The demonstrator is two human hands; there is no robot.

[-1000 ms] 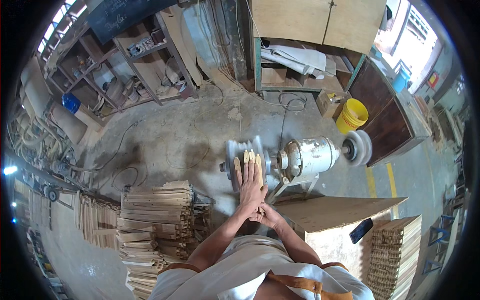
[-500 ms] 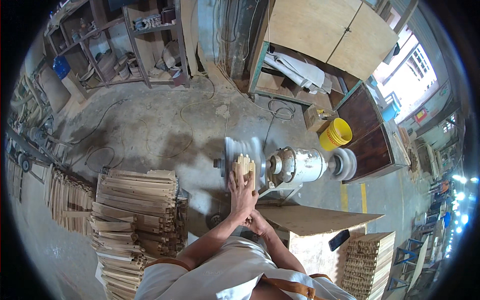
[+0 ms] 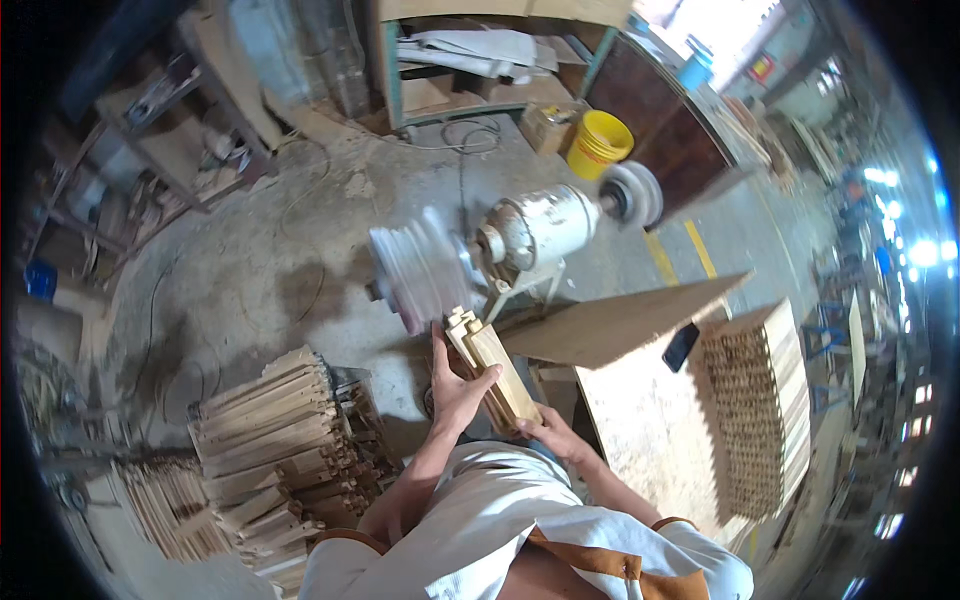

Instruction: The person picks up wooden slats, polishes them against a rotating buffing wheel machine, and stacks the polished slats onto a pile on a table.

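A small bundle of pale wooden sticks (image 3: 505,372) with stubby rounded tenon ends is between my hands, tilted, its far ends close to the wheel. My left hand (image 3: 458,398) is closed round the bundle's left side, thumb across the top. Gripping the near end at the lower right is my right hand (image 3: 553,434). Just beyond the sticks is a wide brush-like wheel (image 3: 418,262), blurred as if spinning. It is mounted on a worn white motor (image 3: 548,226), which carries a second round wheel (image 3: 632,194) on its other side.
Stacked wooden sticks (image 3: 270,425) stand at my left. At my right, a board-topped table (image 3: 640,430) holds a black phone (image 3: 681,347) and a neat stack of wood pieces (image 3: 750,410); an upright panel (image 3: 620,320) edges it. Beyond the motor is a yellow bucket (image 3: 600,143).
The sticks have come back from the wheel toward my body and tilted. My right hand has moved from by my left wrist to the bundle's near end. The view has turned.
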